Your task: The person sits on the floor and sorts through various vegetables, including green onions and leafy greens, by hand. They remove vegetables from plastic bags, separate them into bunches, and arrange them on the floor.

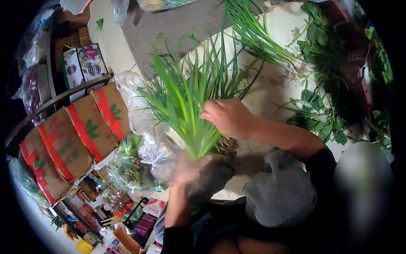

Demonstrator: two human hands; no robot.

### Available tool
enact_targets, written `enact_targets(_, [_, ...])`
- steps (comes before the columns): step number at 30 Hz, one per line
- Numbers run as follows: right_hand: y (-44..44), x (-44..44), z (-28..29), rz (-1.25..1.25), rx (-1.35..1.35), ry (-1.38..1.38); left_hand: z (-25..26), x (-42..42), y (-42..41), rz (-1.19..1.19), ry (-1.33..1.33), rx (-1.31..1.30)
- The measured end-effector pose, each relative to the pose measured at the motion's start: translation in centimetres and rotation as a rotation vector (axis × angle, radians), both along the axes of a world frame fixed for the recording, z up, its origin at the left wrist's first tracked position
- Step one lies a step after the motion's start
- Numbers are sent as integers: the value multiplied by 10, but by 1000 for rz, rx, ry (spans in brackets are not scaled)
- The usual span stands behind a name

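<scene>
My left hand (191, 168), blurred, grips a bunch of green onions (190, 127) by its lower end, with the leaves fanning up and away from me. My right hand (230, 117) is at the right side of that bunch, its fingers curled by the leaves; whether they pinch a leaf is hidden. Behind the held bunch, more long green leaves (219, 79) spread over the floor. Soil-covered roots (227, 146) show just below my right hand. Farther off, another pile of green onions (253, 38) lies with its pale roots toward the right.
Leafy greens (320, 114) are scattered on the pale floor at right. Taped cardboard boxes (84, 127) stand in a row at left, near plastic bags of vegetables (130, 165). A printed carton (85, 65) is beyond a dark rail (60, 95). A grey mat (165, 28) lies ahead.
</scene>
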State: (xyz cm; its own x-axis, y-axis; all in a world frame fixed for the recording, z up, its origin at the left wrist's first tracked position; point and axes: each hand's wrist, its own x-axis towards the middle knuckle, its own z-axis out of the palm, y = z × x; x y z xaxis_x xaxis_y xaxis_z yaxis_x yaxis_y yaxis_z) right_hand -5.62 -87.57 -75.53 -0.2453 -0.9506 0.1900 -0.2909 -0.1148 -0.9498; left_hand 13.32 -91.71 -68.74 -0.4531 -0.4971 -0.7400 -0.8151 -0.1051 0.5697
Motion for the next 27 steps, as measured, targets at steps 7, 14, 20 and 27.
enact_targets(7, [69, -34, 14, 555, 345, 256, 9, 27, -8, 361, 108, 198])
enact_targets(14, [6, -61, -12, -187, 102, 111, 15, 27, -15, 400, 149, 292])
enact_targets(20, [-12, -61, -10, 243, 235, -177, 12, 32, -13, 263, 109, 250])
enact_targets(27, [12, -39, -16, 147, 127, 90, 13, 22, -9, 138, 125, 195])
